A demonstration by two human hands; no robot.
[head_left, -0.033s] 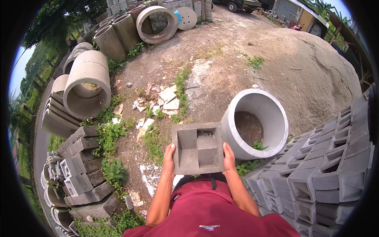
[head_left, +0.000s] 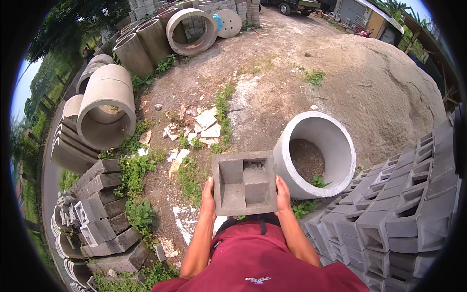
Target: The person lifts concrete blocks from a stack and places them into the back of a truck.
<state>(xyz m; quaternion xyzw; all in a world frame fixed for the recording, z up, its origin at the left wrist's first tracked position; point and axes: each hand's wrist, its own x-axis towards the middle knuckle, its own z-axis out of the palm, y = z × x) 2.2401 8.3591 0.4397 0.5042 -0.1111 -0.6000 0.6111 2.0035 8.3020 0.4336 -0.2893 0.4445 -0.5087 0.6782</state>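
In front of my body I hold a square grey concrete block (head_left: pixel 232 197) with recessed compartments facing up. My left hand (head_left: pixel 207 198) grips its left side, thumb along the upper edge. On the opposite side my right hand (head_left: pixel 282 197) presses in the same way, so the block hangs between both palms. Most fingers are hidden behind and under it. Just beyond the right hand stands a wide, open concrete ring (head_left: pixel 344 141) with soil and a small plant inside.
Stacked hollow concrete blocks (head_left: pixel 374 226) fill the right side. A large sand heap (head_left: pixel 369 78) rises behind them. Concrete pipes (head_left: pixel 109 87) and piled slabs (head_left: pixel 119 255) line the left. Broken white tiles (head_left: pixel 208 124) lie on the ground ahead, and a truck (head_left: pixel 296 6) is parked far off.
Almost nothing differs. The view has shifted very slightly, and both hands keep the block in the same place.
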